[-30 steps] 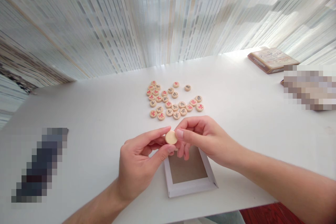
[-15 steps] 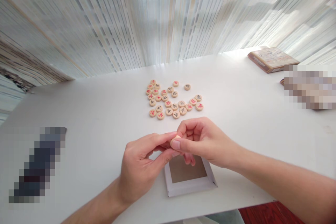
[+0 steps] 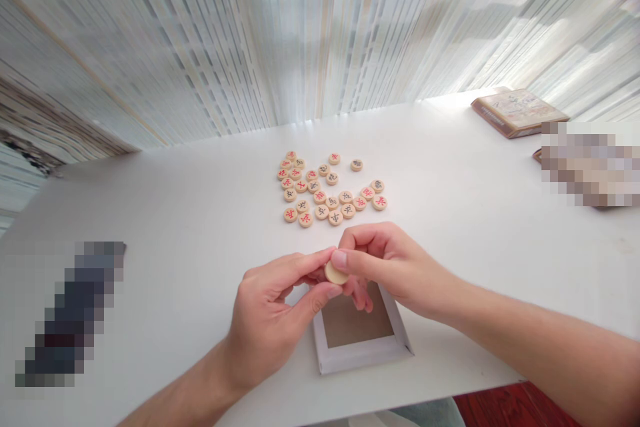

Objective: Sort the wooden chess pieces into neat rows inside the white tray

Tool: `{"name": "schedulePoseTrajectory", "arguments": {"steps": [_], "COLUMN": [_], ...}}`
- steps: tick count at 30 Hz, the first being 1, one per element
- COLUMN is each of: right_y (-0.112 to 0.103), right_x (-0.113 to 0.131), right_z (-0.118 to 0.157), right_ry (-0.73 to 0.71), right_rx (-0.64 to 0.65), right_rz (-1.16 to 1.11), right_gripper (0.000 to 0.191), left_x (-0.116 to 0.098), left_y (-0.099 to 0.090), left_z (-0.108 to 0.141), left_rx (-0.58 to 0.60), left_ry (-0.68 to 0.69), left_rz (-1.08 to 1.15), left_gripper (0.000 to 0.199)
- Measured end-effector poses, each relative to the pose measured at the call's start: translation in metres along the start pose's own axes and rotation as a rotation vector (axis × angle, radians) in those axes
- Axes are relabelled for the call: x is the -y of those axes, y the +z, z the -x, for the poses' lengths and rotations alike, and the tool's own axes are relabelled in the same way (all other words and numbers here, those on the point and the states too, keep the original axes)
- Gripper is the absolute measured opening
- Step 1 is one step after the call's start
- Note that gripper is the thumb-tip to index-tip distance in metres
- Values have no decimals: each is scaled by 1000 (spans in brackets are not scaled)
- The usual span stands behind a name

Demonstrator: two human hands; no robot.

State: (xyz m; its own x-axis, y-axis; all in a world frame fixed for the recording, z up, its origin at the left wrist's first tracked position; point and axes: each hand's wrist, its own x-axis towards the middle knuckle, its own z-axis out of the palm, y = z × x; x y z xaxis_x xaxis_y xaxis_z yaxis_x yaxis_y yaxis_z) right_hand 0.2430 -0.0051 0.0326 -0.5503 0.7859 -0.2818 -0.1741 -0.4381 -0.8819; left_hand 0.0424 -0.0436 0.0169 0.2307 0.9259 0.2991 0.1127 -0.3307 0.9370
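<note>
A round pale wooden piece (image 3: 337, 273) is pinched between my two hands, its visible face plain. My left hand (image 3: 273, 313) grips it from the left with thumb and index finger. On the other side, my right hand (image 3: 395, 270) has its thumb on the upper edge, the other fingers curled behind. Below them lies an open white box (image 3: 367, 355) with a brown inside, partly covered by my right fingers. Beyond my hands, several round wooden pieces (image 3: 320, 197) with red or black characters lie face up in a loose cluster on the white table (image 3: 200, 213).
A flat brown box (image 3: 520, 112) lies at the back right, beside a blurred-out object (image 3: 590, 167). Another blurred dark object (image 3: 70, 313) is on the left of the table. A striped curtain (image 3: 300, 33) hangs along the far edge.
The piece between my fingers has turned, so its plain round face now shows. My right thumb has moved up slightly to its upper edge.
</note>
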Motion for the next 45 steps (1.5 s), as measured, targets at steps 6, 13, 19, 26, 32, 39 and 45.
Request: {"name": "schedulePoseTrajectory", "arguments": {"steps": [6, 13, 19, 26, 32, 39, 45], "right_y": [-2, 0, 0, -2, -4, -2, -3], "right_x": [1, 2, 2, 4, 2, -1, 1], "right_z": [1, 1, 2, 2, 1, 3, 3], "right_ry": [-1, -19, -20, -6, 57, 100, 44], "right_rx": [12, -57, -61, 5, 73, 75, 107], "right_rz": [-27, 123, 154, 82, 51, 71, 49], "right_gripper": [31, 34, 33, 29, 35, 39, 37], "left_x": [0, -2, -2, -3, -2, -1, -4], "left_y": [1, 2, 1, 0, -4, -3, -2], "left_z": [0, 0, 1, 0, -2, -2, -3], "left_rx": [-14, 1, 14, -14, -19, 41, 23], "left_ry": [-30, -13, 40, 17, 78, 245, 253], "left_rz": [-9, -8, -67, -61, -122, -276, -288], "left_gripper": [48, 43, 39, 39, 32, 37, 35]}}
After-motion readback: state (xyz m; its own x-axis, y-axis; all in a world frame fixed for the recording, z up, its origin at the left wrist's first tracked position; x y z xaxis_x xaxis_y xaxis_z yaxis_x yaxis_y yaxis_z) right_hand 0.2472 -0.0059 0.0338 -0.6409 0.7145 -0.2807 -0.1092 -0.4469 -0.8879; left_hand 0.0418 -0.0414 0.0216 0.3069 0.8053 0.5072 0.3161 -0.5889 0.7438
